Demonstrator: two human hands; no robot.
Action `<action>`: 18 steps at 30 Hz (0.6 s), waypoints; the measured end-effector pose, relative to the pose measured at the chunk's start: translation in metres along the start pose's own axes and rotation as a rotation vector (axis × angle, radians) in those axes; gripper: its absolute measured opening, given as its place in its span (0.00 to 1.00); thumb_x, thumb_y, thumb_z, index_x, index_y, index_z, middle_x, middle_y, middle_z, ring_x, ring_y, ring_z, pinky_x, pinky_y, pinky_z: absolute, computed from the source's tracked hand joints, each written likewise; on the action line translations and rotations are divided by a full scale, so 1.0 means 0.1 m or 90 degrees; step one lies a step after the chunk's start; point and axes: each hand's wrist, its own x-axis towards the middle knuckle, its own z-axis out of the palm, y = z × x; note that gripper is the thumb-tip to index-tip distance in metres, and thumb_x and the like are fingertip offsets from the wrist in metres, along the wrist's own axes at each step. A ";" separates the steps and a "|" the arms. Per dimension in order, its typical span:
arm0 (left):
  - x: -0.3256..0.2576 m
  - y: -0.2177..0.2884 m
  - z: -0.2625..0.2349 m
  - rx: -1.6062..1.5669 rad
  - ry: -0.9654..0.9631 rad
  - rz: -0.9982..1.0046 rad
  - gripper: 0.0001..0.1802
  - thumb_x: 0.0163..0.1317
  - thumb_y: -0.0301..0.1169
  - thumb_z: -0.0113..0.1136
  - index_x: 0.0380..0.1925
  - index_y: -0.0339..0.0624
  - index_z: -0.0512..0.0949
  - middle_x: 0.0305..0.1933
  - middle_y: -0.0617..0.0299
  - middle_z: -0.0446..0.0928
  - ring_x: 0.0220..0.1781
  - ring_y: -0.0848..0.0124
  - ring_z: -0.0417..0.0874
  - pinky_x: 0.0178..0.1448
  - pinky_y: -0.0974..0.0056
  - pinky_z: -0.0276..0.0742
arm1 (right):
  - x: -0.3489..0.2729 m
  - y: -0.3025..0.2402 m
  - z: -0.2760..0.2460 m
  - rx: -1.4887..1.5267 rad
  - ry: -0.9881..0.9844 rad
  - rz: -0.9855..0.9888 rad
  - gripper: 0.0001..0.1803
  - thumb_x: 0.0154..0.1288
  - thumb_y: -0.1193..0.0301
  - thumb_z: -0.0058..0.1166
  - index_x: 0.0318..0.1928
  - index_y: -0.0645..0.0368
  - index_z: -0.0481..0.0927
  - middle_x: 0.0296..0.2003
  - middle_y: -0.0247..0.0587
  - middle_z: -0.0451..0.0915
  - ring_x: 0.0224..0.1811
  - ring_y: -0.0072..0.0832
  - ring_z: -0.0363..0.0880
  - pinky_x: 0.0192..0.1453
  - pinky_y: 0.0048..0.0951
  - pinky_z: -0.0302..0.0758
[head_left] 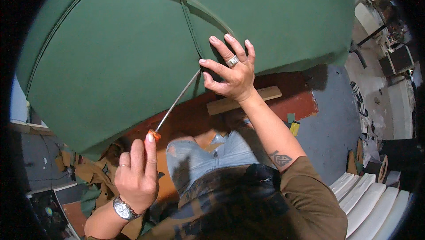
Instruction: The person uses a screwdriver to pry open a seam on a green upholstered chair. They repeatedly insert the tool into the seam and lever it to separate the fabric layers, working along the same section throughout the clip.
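across the upper frame, the green cushion (133,49) looks mostly sewn; left hand (137,173) grips the orange-handled tool (177,103), right hand (232,74), fingers spread, presses the seam (188,16), apparently unfinished there.

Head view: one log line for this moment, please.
left hand: grips orange-handled tool | tool tip: at seam | right hand: pressing green upholstered cushion | seam

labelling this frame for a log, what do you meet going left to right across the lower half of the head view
left hand with wristwatch → orange-handled tool → torn jeans knee → right hand on the green upholstered cushion → forearm tattoo → white padded panels
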 end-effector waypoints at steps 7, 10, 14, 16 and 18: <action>-0.16 0.03 0.25 -0.108 0.007 -0.062 0.32 0.57 0.16 0.70 0.65 0.31 0.84 0.50 0.48 0.85 0.35 0.58 0.82 0.34 0.59 0.80 | 0.00 0.01 0.03 0.006 0.002 -0.011 0.21 0.50 0.59 0.73 0.48 0.28 0.93 0.74 0.33 0.82 0.82 0.43 0.70 0.90 0.54 0.48; -0.25 0.04 0.49 -0.220 0.062 -0.132 0.31 0.59 0.16 0.75 0.66 0.34 0.83 0.50 0.48 0.86 0.40 0.54 0.87 0.42 0.56 0.85 | 0.00 0.01 0.02 -0.004 0.001 -0.010 0.19 0.52 0.57 0.73 0.47 0.27 0.93 0.75 0.32 0.82 0.81 0.43 0.71 0.89 0.56 0.49; -0.36 0.08 0.80 -0.345 0.125 -0.198 0.29 0.63 0.18 0.77 0.66 0.37 0.84 0.51 0.48 0.88 0.44 0.54 0.92 0.47 0.57 0.89 | 0.00 0.01 0.01 0.005 0.001 -0.013 0.18 0.52 0.57 0.74 0.47 0.28 0.93 0.74 0.33 0.82 0.81 0.44 0.71 0.89 0.57 0.49; -0.40 0.09 0.92 -0.389 0.138 -0.228 0.28 0.62 0.18 0.78 0.64 0.37 0.85 0.51 0.48 0.88 0.43 0.55 0.92 0.47 0.58 0.89 | 0.01 0.01 0.01 -0.007 -0.008 -0.021 0.18 0.53 0.58 0.74 0.47 0.30 0.94 0.75 0.35 0.82 0.81 0.44 0.71 0.89 0.56 0.51; -0.43 0.12 1.02 -0.414 0.158 -0.248 0.24 0.63 0.20 0.78 0.60 0.35 0.88 0.51 0.48 0.88 0.43 0.56 0.93 0.46 0.59 0.90 | 0.02 0.01 0.00 -0.011 0.000 -0.031 0.18 0.52 0.59 0.74 0.47 0.32 0.94 0.75 0.35 0.82 0.81 0.44 0.72 0.88 0.55 0.52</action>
